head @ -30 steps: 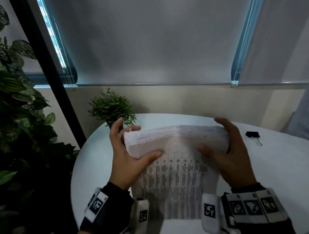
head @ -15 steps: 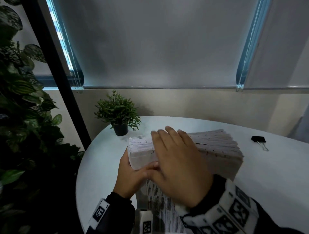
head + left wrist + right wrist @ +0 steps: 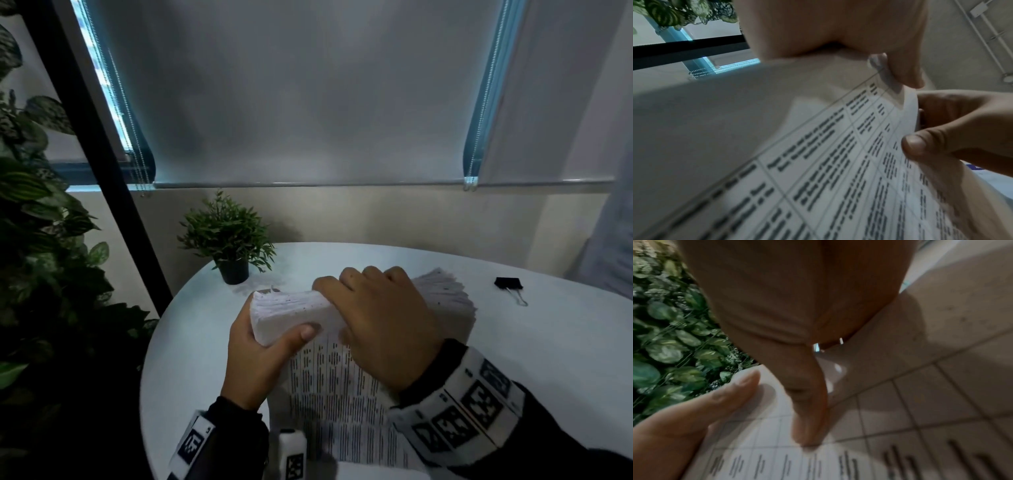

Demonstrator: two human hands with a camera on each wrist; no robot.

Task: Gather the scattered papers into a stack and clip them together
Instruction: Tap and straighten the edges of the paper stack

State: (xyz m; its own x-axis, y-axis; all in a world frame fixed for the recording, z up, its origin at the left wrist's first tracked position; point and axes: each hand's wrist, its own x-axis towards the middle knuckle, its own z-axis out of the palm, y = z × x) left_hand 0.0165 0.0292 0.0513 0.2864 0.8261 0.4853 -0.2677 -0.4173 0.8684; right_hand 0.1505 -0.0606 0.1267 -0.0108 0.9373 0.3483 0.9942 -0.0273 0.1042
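Fingers of the right hand are curled over the paper stack's top edge; its left corner is gripped by the left hand. Binder clip is seen lying apart on table, rightward, nearer the right hand.

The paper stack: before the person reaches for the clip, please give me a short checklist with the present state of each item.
1. Left hand grips the paper stack at its left end: ok.
2. Right hand curls over the stack's top edge: ok.
3. Sheet edges flush: not ok, the right end fans out.
4. Binder clip lies on the table, apart from the stack: ok.
5. A hand is free for the clip: not ok.
6. Potted plant stands away from the stack: ok.
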